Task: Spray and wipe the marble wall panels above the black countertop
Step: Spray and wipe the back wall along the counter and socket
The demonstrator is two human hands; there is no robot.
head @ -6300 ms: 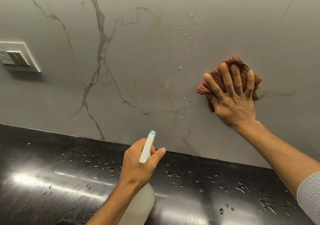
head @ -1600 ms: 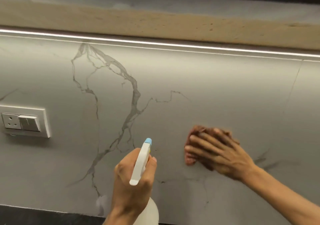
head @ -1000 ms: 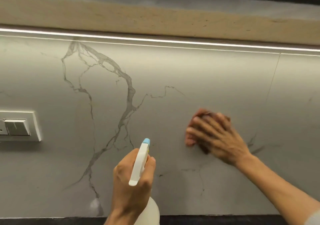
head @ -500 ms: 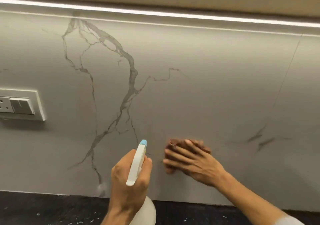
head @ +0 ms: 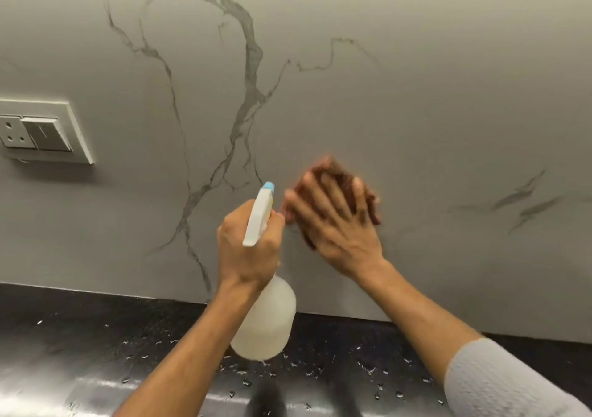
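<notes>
The grey marble wall panel (head: pixel 400 96) with dark veins fills the upper view. My right hand (head: pixel 336 221) presses a reddish-brown cloth (head: pixel 371 205) flat against the wall with spread fingers; it is motion-blurred. My left hand (head: pixel 250 250) grips the neck of a white spray bottle (head: pixel 266 317) with a blue-tipped nozzle (head: pixel 268 187), held upright just left of the cloth and in front of the wall. The black countertop (head: pixel 96 336) runs along the bottom, dotted with water droplets.
A white socket and switch plate (head: pixel 41 131) is mounted on the wall at the left. A few dark vein marks (head: pixel 525 198) lie to the right of the cloth. A bright reflection stretches across the countertop's near part.
My right hand has slid the cloth up and slightly right on the wall. My view has tilted downward, so the light strip is gone and more countertop shows. The bottle stays in my left hand.
</notes>
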